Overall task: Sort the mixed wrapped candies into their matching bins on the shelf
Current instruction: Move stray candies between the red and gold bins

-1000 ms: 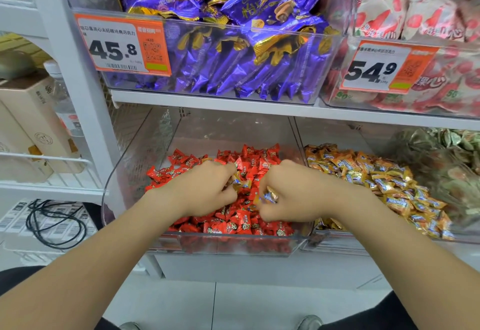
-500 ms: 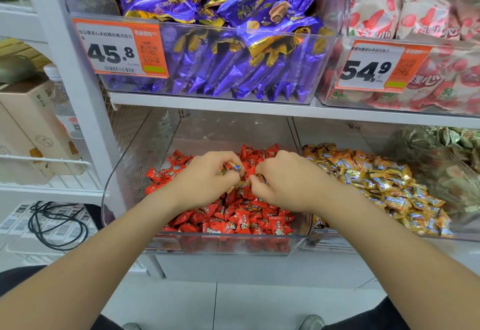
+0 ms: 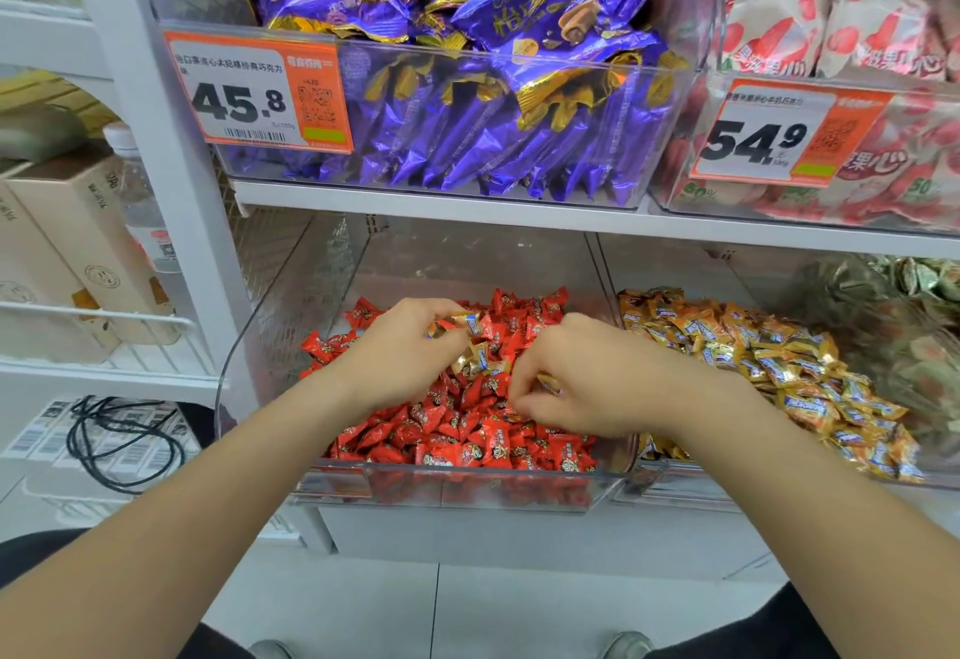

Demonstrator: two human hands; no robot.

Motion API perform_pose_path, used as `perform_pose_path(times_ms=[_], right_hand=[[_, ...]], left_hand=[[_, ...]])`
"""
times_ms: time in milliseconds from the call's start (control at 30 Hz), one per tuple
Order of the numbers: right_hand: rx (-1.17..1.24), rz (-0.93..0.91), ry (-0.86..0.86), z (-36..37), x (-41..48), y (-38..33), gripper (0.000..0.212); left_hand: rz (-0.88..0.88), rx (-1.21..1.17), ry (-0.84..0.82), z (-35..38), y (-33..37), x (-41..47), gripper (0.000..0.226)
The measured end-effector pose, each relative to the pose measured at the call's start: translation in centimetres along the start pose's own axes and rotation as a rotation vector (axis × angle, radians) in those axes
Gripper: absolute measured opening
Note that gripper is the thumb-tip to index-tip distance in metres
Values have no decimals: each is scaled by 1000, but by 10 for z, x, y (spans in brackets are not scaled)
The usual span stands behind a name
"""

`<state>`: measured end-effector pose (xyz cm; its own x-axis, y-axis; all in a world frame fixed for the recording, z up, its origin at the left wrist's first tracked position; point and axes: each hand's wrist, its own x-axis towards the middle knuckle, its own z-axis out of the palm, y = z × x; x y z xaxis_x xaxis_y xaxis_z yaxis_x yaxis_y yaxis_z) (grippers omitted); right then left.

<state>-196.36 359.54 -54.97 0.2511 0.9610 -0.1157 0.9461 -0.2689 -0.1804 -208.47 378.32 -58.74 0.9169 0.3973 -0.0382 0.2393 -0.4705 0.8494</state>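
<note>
A: Head view: what is held above the red bin (image 3: 291, 336)?

B: Gold candies (image 3: 460, 322) are pinched in the curled fingers of the left hand (image 3: 405, 352); another is gripped by the right hand (image 3: 592, 388). More are scattered on the red candies (image 3: 467, 430) inside it. The gold bin (image 3: 685, 493) is placed just right of it.

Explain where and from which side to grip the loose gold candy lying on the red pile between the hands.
Probably from above: the gold candy lies atop the red candies between the left hand and right hand. Pinch its flat crimped wrapper end.
</note>
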Motion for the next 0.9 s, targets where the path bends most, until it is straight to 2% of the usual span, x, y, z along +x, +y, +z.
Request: perform_pose_path(times_ms=[67,200,300,400,567,633,767,833,900], right_hand=[[-78,31,-71,6,0,-2,15],[-166,62,-89,8,6,0,29],[-119,54,-113,9,9,-2,20],[-28,89,42,8,8,0,15],[423,238,440,-24,-15,5,18],[604,306,519,-27,-28,11,19],[785,448,611,-22,-53,33,21],[853,557,715,-18,-65,54,25],[707,680,826,-12,-75,81,24]], left_hand=[[9,35,8,1,-3,1,18],[36,107,-10,4,-7,3,18],[48,130,-18,6,-6,3,20],[65,161,15,6,-4,3,15],[131,170,126,7,8,0,16],[159,123,165,12,13,-3,15],[244,52,163,34,31,-12,15],[300,40,156,49,46,-18,16],[346,77,208,65,64,-21,16]])
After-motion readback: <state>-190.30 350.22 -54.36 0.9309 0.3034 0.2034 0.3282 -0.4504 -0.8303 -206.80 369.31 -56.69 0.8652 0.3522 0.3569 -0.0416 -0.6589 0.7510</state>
